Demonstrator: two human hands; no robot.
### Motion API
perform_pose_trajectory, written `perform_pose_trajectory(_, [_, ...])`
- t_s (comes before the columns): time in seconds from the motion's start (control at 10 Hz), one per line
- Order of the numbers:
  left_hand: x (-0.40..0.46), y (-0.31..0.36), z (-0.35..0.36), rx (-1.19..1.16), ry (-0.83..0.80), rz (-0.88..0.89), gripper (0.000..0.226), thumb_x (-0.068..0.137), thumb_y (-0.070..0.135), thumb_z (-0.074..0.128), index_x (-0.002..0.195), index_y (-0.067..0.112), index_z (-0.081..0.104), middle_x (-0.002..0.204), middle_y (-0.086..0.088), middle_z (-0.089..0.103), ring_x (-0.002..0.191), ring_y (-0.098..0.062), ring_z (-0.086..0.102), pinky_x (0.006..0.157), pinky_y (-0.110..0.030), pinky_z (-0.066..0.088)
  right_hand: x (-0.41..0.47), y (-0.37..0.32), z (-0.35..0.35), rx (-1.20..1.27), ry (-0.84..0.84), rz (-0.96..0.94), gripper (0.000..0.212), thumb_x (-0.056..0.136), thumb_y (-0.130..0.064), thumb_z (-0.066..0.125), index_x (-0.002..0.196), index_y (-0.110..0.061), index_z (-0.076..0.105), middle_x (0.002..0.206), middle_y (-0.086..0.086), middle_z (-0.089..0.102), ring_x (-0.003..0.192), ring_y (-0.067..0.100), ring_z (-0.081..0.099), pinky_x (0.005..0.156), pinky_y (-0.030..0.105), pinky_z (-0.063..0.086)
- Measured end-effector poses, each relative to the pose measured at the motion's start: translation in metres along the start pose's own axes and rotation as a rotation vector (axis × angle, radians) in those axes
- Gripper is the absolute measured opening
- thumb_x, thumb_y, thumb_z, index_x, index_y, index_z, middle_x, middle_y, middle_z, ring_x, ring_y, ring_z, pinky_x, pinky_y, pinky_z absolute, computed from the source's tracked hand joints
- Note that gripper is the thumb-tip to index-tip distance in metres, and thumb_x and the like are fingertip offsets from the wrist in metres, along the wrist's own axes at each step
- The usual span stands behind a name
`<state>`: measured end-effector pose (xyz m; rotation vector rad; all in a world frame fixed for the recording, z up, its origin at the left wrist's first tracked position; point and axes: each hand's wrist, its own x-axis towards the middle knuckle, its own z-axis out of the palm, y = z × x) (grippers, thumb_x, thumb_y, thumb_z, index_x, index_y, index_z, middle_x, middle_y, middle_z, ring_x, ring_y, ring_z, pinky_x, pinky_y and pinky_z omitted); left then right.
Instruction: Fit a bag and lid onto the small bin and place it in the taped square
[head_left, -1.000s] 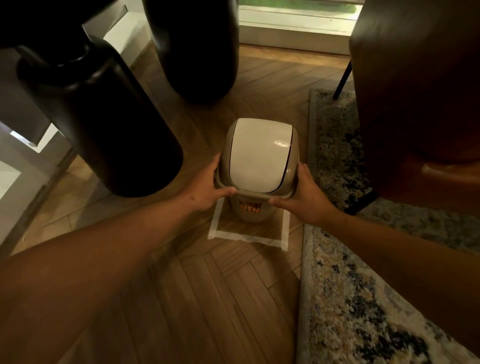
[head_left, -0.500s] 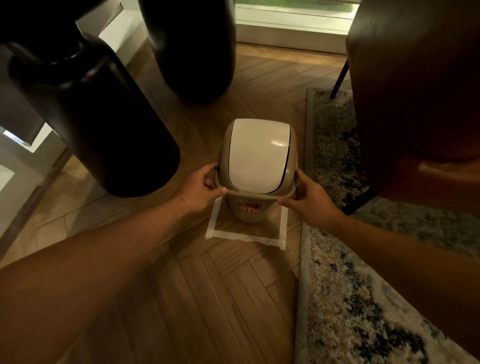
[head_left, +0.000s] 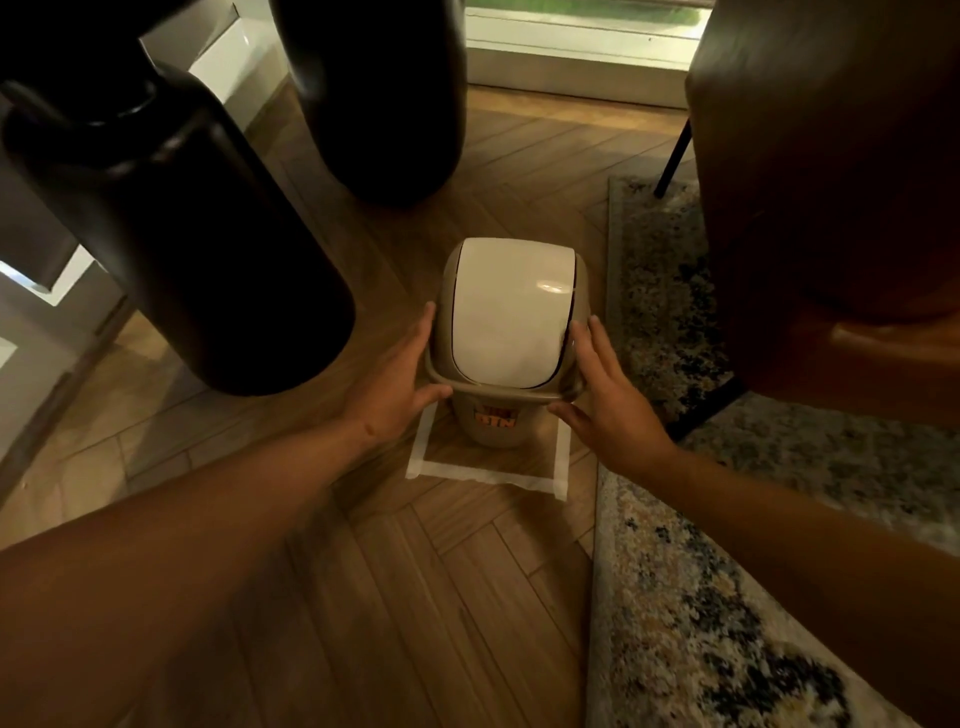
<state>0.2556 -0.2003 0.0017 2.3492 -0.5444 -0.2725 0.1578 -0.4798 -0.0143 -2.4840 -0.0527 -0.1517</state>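
Observation:
The small beige bin (head_left: 493, 434) stands upright on the wood floor inside the white taped square (head_left: 483, 474). Its orange label faces me. A swing lid (head_left: 511, 317) with a pale flap sits on top. My left hand (head_left: 400, 384) lies flat against the lid's left side, fingers straight and thumb by the front rim. On the right side, my right hand (head_left: 608, 405) rests with fingers spread, lightly touching or just off the lid. I see no bag edge under the lid.
Two tall black vases (head_left: 171, 234) (head_left: 374, 93) stand close on the left and behind the bin. A patterned rug (head_left: 701, 597) borders the square on the right, and a brown chair (head_left: 831, 182) with a thin black leg (head_left: 672, 150) stands on it.
Both hands have loosened from a pinch on the lid's rim to flat, open fingers along its sides. The bin has stayed in the taped square.

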Motion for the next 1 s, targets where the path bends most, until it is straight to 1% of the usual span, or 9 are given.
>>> perform_pose_trajectory(0.1, [-0.003, 0.0, 0.003, 0.042, 0.012, 0.042, 0.103, 0.087, 0.029, 0.073, 0.157, 0.037, -0.003, 0.165, 0.001, 0.018, 0.149, -0.018, 0.022, 0.12, -0.04, 0.023, -0.002, 0.002, 0.003, -0.034, 0.019, -0.037, 0.11, 0.092, -0.028, 0.075, 0.159, -0.05, -0.01, 0.174, -0.002, -0.005, 0.154, 0.027, 0.023, 0.113, 0.046, 0.038])
perform_pose_trajectory(0.2, [-0.003, -0.003, 0.002, 0.047, 0.028, 0.066, 0.103, 0.087, 0.028, 0.073, 0.156, 0.04, -0.003, 0.163, -0.001, 0.025, 0.147, -0.019, 0.028, 0.118, -0.038, 0.027, 0.0, 0.005, 0.004, -0.046, 0.018, -0.042, 0.109, 0.093, -0.028, 0.075, 0.159, -0.048, -0.01, 0.173, -0.004, -0.005, 0.154, 0.025, 0.023, 0.11, 0.038, 0.036])
perform_pose_trajectory(0.3, [-0.002, -0.005, 0.003, 0.034, 0.038, 0.063, 0.104, 0.086, 0.026, 0.074, 0.156, 0.041, -0.001, 0.162, -0.001, 0.028, 0.145, -0.018, 0.03, 0.114, -0.032, 0.026, 0.0, 0.007, 0.004, -0.038, 0.01, -0.038, 0.109, 0.093, -0.028, 0.075, 0.16, -0.046, -0.009, 0.173, -0.006, -0.007, 0.154, 0.024, 0.024, 0.109, 0.036, 0.036])
perform_pose_trajectory(0.4, [-0.003, -0.005, 0.004, 0.021, 0.04, 0.072, 0.104, 0.086, 0.025, 0.075, 0.156, 0.04, 0.0, 0.162, -0.001, 0.027, 0.146, -0.018, 0.029, 0.115, -0.034, 0.026, -0.001, 0.007, 0.005, -0.038, 0.008, -0.031, 0.109, 0.093, -0.029, 0.075, 0.161, -0.045, -0.007, 0.173, -0.007, -0.006, 0.154, 0.022, 0.025, 0.109, 0.038, 0.038])
perform_pose_trajectory(0.6, [-0.002, -0.005, 0.005, 0.035, 0.055, 0.07, 0.105, 0.085, 0.025, 0.075, 0.155, 0.043, 0.0, 0.161, 0.0, 0.03, 0.144, -0.017, 0.031, 0.115, -0.035, 0.027, 0.0, 0.008, 0.003, -0.035, 0.007, -0.023, 0.108, 0.093, -0.03, 0.075, 0.16, -0.047, -0.007, 0.173, -0.01, -0.007, 0.152, 0.02, 0.026, 0.105, 0.033, 0.034])
perform_pose_trajectory(0.7, [-0.001, -0.007, 0.006, 0.029, 0.056, 0.07, 0.105, 0.085, 0.026, 0.075, 0.154, 0.045, -0.002, 0.161, 0.001, 0.03, 0.144, -0.016, 0.03, 0.113, -0.033, 0.026, 0.0, 0.009, 0.003, -0.037, 0.007, -0.016, 0.108, 0.092, -0.029, 0.076, 0.162, -0.045, -0.005, 0.173, -0.009, -0.006, 0.153, 0.021, 0.025, 0.108, 0.036, 0.034])
perform_pose_trajectory(0.8, [0.0, -0.008, 0.006, 0.04, 0.053, 0.053, 0.106, 0.085, 0.027, 0.075, 0.154, 0.046, -0.002, 0.162, 0.003, 0.026, 0.144, -0.012, 0.026, 0.112, -0.03, 0.023, 0.0, 0.007, 0.004, -0.063, 0.0, -0.01, 0.107, 0.091, -0.028, 0.077, 0.163, -0.039, -0.002, 0.173, -0.003, -0.003, 0.155, 0.026, 0.021, 0.117, 0.047, 0.035])
perform_pose_trajectory(0.9, [0.0, -0.007, 0.006, 0.028, 0.038, 0.055, 0.103, 0.086, 0.029, 0.074, 0.155, 0.044, -0.002, 0.164, 0.005, 0.02, 0.144, -0.006, 0.018, 0.115, -0.035, 0.022, 0.0, 0.003, 0.0, -0.073, 0.009, -0.012, 0.108, 0.09, -0.034, 0.078, 0.164, -0.037, -0.001, 0.173, 0.006, -0.001, 0.156, 0.032, 0.015, 0.12, 0.057, 0.031])
perform_pose_trajectory(1.0, [-0.004, -0.003, 0.001, 0.032, 0.019, 0.051, 0.101, 0.086, 0.035, 0.073, 0.156, 0.039, -0.001, 0.165, 0.003, 0.015, 0.15, -0.014, 0.014, 0.119, -0.043, 0.021, 0.0, -0.006, -0.007, -0.018, 0.009, -0.012, 0.107, 0.088, -0.053, 0.071, 0.164, -0.037, -0.004, 0.173, 0.006, -0.003, 0.158, 0.029, 0.007, 0.121, 0.052, 0.022])
